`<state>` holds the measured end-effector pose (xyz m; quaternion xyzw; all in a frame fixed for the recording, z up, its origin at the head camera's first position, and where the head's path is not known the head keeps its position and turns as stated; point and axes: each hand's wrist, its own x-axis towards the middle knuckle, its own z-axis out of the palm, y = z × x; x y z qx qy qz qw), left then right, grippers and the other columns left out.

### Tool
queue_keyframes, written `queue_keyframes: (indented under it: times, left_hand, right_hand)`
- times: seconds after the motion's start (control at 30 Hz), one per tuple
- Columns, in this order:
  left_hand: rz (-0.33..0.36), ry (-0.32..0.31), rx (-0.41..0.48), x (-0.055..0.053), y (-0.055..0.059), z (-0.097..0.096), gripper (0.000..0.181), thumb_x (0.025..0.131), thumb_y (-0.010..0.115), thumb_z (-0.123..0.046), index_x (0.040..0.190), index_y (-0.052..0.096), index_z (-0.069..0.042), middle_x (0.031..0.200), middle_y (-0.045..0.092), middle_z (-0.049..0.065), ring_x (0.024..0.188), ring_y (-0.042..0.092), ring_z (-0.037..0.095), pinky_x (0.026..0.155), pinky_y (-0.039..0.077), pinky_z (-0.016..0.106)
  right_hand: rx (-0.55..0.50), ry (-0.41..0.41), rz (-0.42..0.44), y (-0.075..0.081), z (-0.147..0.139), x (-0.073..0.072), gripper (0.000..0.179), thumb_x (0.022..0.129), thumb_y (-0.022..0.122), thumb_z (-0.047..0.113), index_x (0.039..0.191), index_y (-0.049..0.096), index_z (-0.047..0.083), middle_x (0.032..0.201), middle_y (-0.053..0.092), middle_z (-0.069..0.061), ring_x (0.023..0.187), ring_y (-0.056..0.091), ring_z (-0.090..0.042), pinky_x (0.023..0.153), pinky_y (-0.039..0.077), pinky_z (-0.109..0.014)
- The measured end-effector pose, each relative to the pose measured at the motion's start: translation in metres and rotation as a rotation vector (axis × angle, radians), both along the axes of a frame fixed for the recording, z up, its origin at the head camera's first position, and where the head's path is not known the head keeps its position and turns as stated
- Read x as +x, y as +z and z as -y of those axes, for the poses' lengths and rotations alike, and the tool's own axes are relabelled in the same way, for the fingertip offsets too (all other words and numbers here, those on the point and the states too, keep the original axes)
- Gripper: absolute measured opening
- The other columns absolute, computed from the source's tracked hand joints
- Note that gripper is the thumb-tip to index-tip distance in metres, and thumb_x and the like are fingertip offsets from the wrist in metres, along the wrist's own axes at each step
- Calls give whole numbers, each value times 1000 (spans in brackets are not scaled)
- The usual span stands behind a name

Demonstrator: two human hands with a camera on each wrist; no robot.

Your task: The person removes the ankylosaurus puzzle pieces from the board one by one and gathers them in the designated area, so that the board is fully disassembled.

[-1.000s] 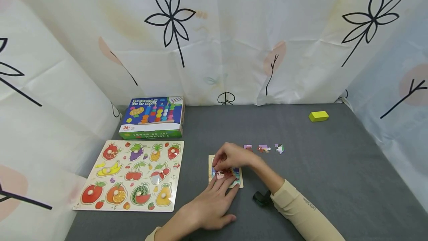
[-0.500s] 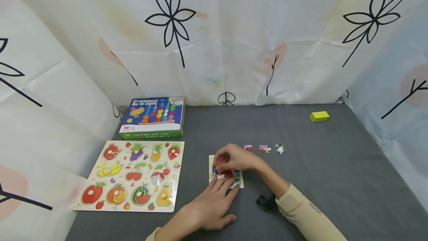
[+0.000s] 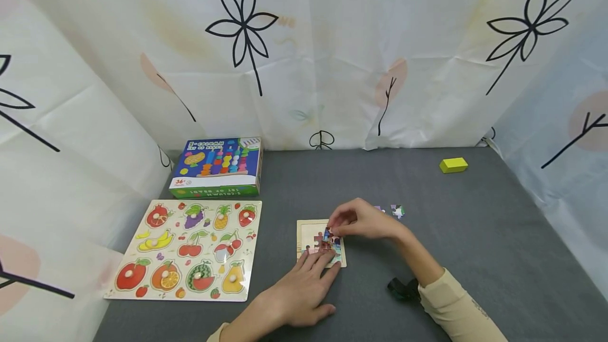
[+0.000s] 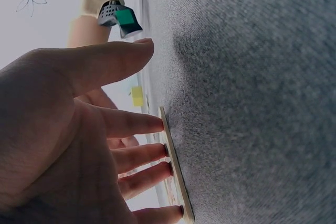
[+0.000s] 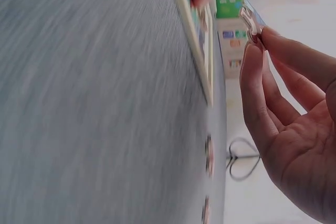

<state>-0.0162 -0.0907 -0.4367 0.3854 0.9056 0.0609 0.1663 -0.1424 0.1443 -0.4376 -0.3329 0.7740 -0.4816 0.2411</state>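
So the room here is mostly white, creased backdrop (image 3: 309, 67) with black line flowers, hanging behind a grey, woven-looking tabletop (image 3: 427, 247). I'm working around a small square tray (image 3: 307, 231), pale wood with a raised rim, and jigsaw bits are filling its near and right parts. My right hand (image 3: 363, 219) is pinching one puzzle piece (image 5: 252, 24), thin, knobbly-edged and glossy, between thumb and index finger, and it's hovering just above the tray's right half. My left hand (image 3: 301, 290) is lying spread and fairly straight, holding nothing, fingertips resting on the tray's near side and covering some of the picture. Loose pieces (image 3: 397, 211) are sitting beyond the tray to its right, my right hand partly blocking one. A glossy fruit board (image 3: 247, 265) is lying left of the tray, a cardboard bead box (image 3: 218, 168) is sitting beyond it to the left, and a yellow block (image 3: 453, 165) is resting far right.
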Motion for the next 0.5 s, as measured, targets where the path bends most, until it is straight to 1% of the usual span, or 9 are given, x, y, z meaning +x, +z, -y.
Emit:
queue_keyframes:
  times: [0.07, 0.3, 0.5]
  left_hand:
    - [7, 1, 1, 0, 0, 0, 80, 102, 68, -57, 167, 41, -18, 178, 29, 4, 164, 32, 27, 131, 35, 60]
    - [-1, 3, 1, 0, 0, -1, 79, 102, 68, -56, 166, 42, -17, 177, 31, 4, 163, 34, 26, 131, 35, 59]
    - [23, 13, 5, 0, 0, -1, 79, 102, 68, -56, 167, 42, -18, 178, 30, 3, 162, 34, 25, 131, 34, 60]
  right_hand:
    - [12, -14, 3, 0, -9, 0, 15, 101, 75, 8, 113, 78, 0, 99, 79, -18, 83, 72, -6, 74, 62, -26]
    - [54, -54, 27, -7, -36, 0, 14, 101, 73, 3, 112, 78, -5, 98, 80, -21, 84, 75, -14, 74, 62, -27]
    - [105, -56, -8, -8, -45, 1, 12, 102, 71, 1, 110, 78, -5, 98, 80, -19, 82, 72, -10, 74, 60, -24]
